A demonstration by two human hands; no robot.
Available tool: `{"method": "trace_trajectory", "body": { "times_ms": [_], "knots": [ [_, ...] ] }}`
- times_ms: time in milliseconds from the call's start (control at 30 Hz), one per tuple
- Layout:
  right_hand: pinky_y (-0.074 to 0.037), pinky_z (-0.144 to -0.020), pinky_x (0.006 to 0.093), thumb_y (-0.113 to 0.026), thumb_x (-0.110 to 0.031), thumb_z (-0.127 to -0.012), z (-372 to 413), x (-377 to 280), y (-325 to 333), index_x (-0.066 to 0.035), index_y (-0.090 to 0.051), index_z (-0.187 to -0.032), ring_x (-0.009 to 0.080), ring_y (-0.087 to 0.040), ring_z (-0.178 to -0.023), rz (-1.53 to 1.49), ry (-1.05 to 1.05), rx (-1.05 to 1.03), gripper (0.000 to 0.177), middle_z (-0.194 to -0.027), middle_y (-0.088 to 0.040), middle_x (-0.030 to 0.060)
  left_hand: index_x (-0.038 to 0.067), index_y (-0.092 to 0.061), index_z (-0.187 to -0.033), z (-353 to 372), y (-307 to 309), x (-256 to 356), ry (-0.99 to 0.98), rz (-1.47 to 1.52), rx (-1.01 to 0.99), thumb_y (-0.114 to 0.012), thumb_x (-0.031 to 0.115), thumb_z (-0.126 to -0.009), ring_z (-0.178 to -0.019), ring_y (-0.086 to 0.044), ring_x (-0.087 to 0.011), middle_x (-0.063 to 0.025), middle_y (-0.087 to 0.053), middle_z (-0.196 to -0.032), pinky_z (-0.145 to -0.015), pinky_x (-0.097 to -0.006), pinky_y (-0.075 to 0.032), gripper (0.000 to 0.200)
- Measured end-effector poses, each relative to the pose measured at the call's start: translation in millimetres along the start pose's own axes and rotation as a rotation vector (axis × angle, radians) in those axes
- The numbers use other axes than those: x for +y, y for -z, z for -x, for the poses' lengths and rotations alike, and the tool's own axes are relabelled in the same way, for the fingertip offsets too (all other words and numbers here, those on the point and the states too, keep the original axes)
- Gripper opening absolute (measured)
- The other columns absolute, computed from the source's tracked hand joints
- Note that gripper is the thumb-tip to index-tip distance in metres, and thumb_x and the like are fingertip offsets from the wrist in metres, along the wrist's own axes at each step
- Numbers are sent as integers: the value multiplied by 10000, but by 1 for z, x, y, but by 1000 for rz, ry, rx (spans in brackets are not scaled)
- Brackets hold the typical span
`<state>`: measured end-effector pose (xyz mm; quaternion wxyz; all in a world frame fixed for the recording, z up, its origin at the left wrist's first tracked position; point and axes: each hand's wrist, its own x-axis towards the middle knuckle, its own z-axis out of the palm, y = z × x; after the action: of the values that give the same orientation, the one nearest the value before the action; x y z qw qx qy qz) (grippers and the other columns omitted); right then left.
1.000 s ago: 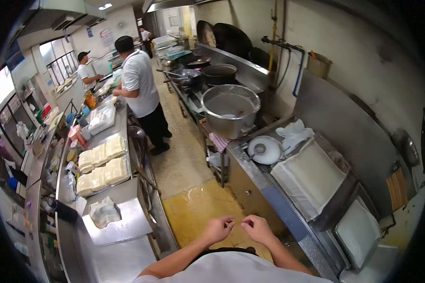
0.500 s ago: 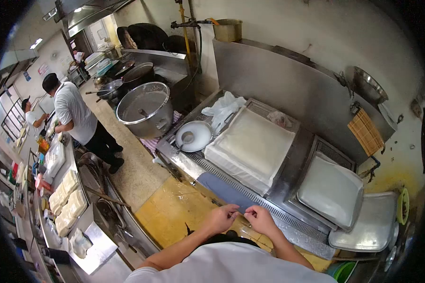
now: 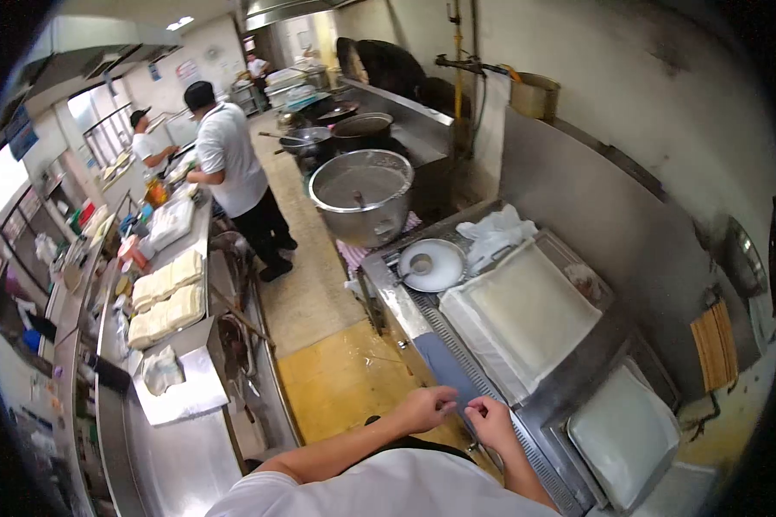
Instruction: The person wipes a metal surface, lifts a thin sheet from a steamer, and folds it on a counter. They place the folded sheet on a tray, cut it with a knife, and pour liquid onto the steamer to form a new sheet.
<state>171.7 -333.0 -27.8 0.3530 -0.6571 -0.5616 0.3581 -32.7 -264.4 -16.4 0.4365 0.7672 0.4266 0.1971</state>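
In front of my waist, my left hand (image 3: 428, 409) and my right hand (image 3: 492, 423) are held up a small distance apart. Left fingers curl in toward the thumb. The right thumb and fingers are bent together in a pinch; anything in either hand is too small to make out. Just beyond them runs the steel counter's front edge, with a blue-grey cloth (image 3: 449, 365) over it. Closest on the counter is a tray lined with a white cloth (image 3: 526, 314). A metal ladle (image 3: 420, 264) rests on a round white-topped pan (image 3: 445, 269) behind.
A large steel pot (image 3: 361, 198) stands past the counter. To the right lies a white-covered tray (image 3: 625, 438). On the left are a steel worktable (image 3: 168, 457) and stacked pale slabs (image 3: 168, 302). A co-worker (image 3: 231, 164) stands at that table, others farther back.
My view has swung left, so the counter sits farther right in it. My hands, which were almost touching at the fingertips, have moved slightly apart.
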Motion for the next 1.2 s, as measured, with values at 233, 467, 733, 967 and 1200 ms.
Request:
{"method": "trace_trajectory", "body": {
  "times_ms": [233,467,733,967,1200],
  "knots": [
    [-561,-716,374,-748,-181,-866,-33,-19,-30,1,-726,-1000,273,-708,-763,2,149,-167,227,-877,-737,167,95,-706,-1220,42,26,-29,172,-46,202,-671,253,-964,-887,-747,-322,-162,-761,-1023,-798,-432,-586,302],
    [-563,-709,379,-745,-177,-862,-35,-41,-49,4,-724,-971,281,-716,-765,8,228,-255,212,-867,-736,169,114,-708,-1226,64,39,-28,231,-60,270,-659,284,-963,-897,-737,-356,-150,-766,-1005,-797,-455,-583,317],
    [-554,-689,336,-755,-160,-876,-30,-29,-58,0,-729,-979,195,-700,-739,11,216,-265,192,-840,-745,128,126,-703,-1246,70,41,-34,255,-81,222,-654,295,-968,-895,-730,-357,-148,-764,-1052,-814,-458,-584,329],
    [-550,-685,329,-756,-163,-876,-23,-37,-56,10,-725,-975,184,-689,-724,21,179,-242,202,-817,-740,118,142,-687,-1297,65,42,-41,222,-110,192,-665,315,-974,-903,-745,-322,-137,-762,-1104,-821,-434,-595,367],
    [-550,-689,333,-751,-167,-875,-20,-41,-59,9,-727,-969,186,-691,-730,52,141,-232,201,-823,-740,121,117,-699,-1268,66,49,-34,182,-63,192,-668,299,-970,-912,-738,-347,-152,-760,-1091,-825,-440,-590,351]
  ]
}}
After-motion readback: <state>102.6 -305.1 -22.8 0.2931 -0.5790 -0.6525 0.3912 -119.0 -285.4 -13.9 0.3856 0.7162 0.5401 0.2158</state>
